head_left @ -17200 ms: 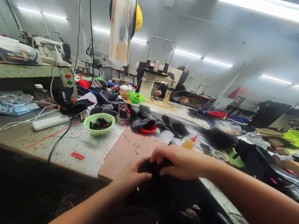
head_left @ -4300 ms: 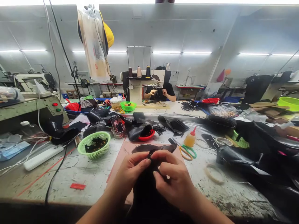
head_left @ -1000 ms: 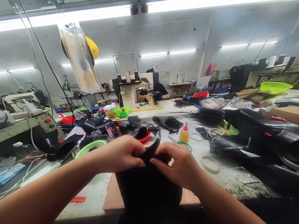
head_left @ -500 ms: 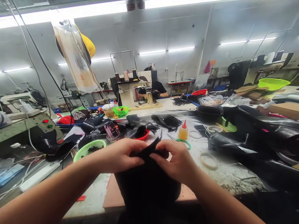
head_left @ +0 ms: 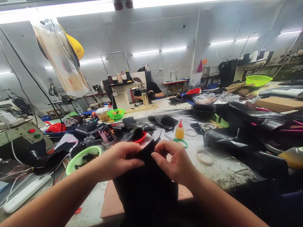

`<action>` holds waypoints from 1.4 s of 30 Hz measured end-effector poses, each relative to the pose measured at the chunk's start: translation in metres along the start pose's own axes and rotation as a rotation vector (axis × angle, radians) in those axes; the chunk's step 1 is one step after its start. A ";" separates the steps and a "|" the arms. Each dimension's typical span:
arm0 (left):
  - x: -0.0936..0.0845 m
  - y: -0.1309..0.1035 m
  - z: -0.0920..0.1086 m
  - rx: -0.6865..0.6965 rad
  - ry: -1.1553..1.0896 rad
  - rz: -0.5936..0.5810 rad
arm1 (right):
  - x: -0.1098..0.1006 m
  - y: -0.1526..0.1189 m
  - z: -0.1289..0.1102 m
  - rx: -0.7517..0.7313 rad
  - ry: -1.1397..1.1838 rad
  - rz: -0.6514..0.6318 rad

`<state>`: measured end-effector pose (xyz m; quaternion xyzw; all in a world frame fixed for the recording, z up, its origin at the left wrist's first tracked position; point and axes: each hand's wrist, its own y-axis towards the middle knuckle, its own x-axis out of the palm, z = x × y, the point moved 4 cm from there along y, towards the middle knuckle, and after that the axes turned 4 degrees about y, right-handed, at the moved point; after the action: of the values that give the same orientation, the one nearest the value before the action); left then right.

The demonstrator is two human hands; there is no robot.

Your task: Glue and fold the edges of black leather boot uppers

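the black piece point(head_left: 146, 192) lies at the lower centre of the frame, below and between the hands. the left hand point(head_left: 123, 157) pinches its upper edge; the right hand point(head_left: 174, 159) curls beside that edge, its grip unclear.

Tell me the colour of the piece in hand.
Black; the piece shows best in the head view.

Little lettering is legible. On a white sheet or bag point(head_left: 196, 80) at the back of the room stand blue letters, seemingly "pi", the remainder too faint to make out. The hanging plastic bag point(head_left: 62, 67) carries reddish print and a small orange-red mark, both unreadable. The phone's point(head_left: 106, 135) screen shows no decipherable words.
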<state>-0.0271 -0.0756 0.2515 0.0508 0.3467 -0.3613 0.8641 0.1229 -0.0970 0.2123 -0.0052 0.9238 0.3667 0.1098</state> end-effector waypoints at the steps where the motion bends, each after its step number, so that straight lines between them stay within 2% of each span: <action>1: 0.000 0.000 -0.001 -0.002 -0.002 0.003 | 0.000 0.000 0.000 -0.002 -0.010 0.005; 8: 0.000 0.000 -0.002 0.018 0.032 0.013 | 0.000 -0.001 -0.001 -0.062 -0.087 0.067; 15: 0.001 0.000 -0.004 0.015 0.037 0.026 | -0.002 -0.001 -0.008 -0.187 -0.168 0.129; 17: 0.003 0.000 -0.002 0.025 0.055 0.018 | -0.003 0.000 -0.007 -0.160 -0.128 0.106; 22: 0.005 0.002 0.005 0.078 0.118 0.043 | -0.001 0.002 0.000 0.010 -0.032 -0.050; 25: 0.006 0.004 0.006 0.085 0.132 0.042 | -0.002 0.000 -0.001 -0.041 -0.079 -0.074; 30: 0.008 0.003 0.002 0.083 0.115 -0.019 | -0.005 -0.001 -0.003 -0.116 -0.147 -0.044; 34: 0.007 0.003 0.001 0.080 0.133 -0.014 | -0.007 0.000 -0.001 -0.084 -0.152 -0.004; 42: 0.010 0.005 0.002 0.062 0.102 -0.053 | -0.005 -0.001 0.004 -0.018 -0.174 -0.007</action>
<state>-0.0184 -0.0786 0.2458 0.0865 0.3803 -0.3915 0.8334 0.1289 -0.0951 0.2096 0.0225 0.9075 0.3734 0.1911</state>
